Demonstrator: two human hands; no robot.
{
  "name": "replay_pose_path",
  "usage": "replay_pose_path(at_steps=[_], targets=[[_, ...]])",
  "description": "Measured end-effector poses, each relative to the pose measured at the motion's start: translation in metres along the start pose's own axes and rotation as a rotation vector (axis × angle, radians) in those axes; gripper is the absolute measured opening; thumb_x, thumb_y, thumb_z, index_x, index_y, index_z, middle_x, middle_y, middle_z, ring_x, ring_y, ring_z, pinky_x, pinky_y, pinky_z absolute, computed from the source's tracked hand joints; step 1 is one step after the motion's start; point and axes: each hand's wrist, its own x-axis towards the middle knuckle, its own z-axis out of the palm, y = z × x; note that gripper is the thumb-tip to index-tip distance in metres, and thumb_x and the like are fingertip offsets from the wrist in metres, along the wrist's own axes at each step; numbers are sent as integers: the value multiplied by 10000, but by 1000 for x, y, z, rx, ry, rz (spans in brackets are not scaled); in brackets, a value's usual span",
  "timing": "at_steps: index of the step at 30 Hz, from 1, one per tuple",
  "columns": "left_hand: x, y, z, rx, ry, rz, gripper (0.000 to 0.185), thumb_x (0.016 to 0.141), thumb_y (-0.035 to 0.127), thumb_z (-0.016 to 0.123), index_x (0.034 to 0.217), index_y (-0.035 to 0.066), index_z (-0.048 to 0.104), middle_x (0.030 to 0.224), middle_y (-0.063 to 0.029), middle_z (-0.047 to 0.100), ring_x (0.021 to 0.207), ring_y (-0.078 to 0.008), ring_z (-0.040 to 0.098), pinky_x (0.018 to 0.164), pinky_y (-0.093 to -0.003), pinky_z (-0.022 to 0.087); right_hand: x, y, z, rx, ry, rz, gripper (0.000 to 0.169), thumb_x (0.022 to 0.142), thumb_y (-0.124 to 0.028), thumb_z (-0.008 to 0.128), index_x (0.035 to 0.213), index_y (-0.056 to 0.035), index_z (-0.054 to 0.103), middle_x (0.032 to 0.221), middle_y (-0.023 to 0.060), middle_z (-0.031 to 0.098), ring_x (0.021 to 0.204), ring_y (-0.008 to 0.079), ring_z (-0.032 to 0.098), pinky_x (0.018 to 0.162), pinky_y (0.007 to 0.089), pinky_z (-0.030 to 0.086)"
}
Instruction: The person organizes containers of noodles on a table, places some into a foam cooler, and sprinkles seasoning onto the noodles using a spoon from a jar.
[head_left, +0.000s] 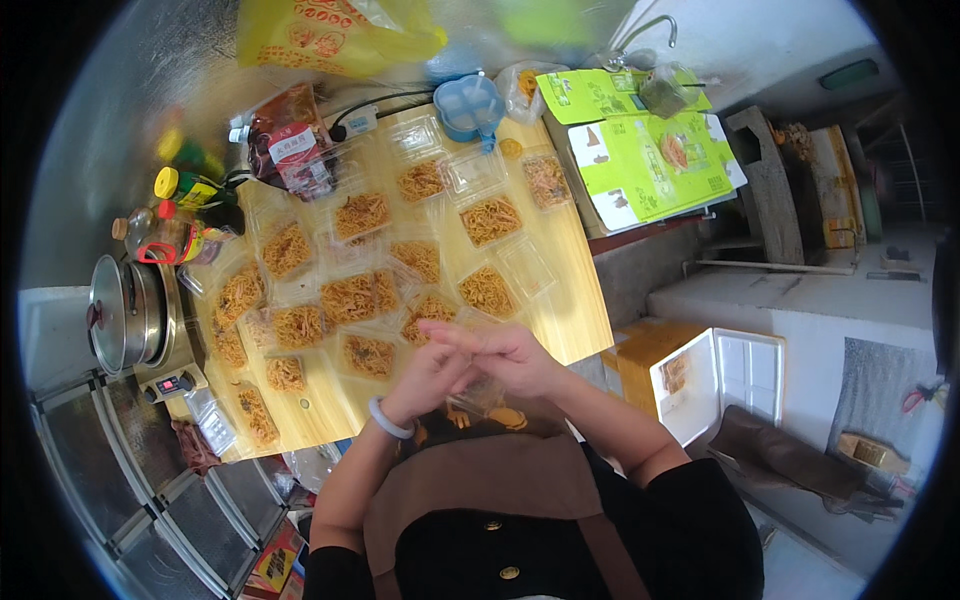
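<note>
My left hand (433, 375), with a pale bangle at its wrist, meets my right hand (517, 358) in front of my chest. The fingers overlap above the near edge of the wooden table (577, 315). Something clear, like plastic, shows just below them; whether either hand grips it is hidden. Open clear plastic boxes of noodles cover much of the table. One box of noodles (427, 315) lies right behind the fingertips, another (369, 355) to the left, and a third (487, 292) beyond, its clear lid folded out to the right.
At the left stand a lidded metal pot (112, 315) on a cooker and several sauce bottles (187, 187). A large sauce pouch (289, 142) and a blue lidded container (469, 109) stand at the back. Green cardboard (645, 180) covers a surface at right; a foam box (682, 397) stands below.
</note>
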Motion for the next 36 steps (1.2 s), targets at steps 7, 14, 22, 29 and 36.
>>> replay_pose_path(at_steps=[7,14,22,29,36], targets=[[13,18,37,251,39,267,527,895,9,598,1357,55,348,1098,-77,624,1030,-149,581,882,-303,476,-15,-39,-34,-475,276,253,509,776,-9,688,1270,-87,592,1213,143,634,1112,201,613,885,303,499],[34,39,56,777,-81,417,469,818,126,734,1181,65,444,963,-146,635,742,-202,656,617,-311,503,-33,-26,-86,-571,-231,649,493,700,-153,782,1172,-93,654,902,162,700,798,208,661,728,308,502],[51,61,44,657,-85,60,331,834,140,729,938,75,421,821,-44,498,681,-71,499,566,-249,429,-70,-14,-118,113,-111,1049,444,761,25,723,1179,6,575,1004,45,671,885,136,644,823,280,529],[85,24,40,342,165,133,308,887,135,672,1019,60,404,991,-23,470,813,-65,465,678,-239,444,-35,0,-115,414,333,909,458,793,27,682,1222,-24,531,1047,71,662,905,164,655,770,305,558],[71,10,-21,421,434,185,355,904,99,601,1233,31,484,1129,-101,575,975,-161,568,860,-295,472,2,15,-192,-183,455,726,341,832,-46,679,1144,-68,544,1009,41,655,868,114,633,674,256,524]])
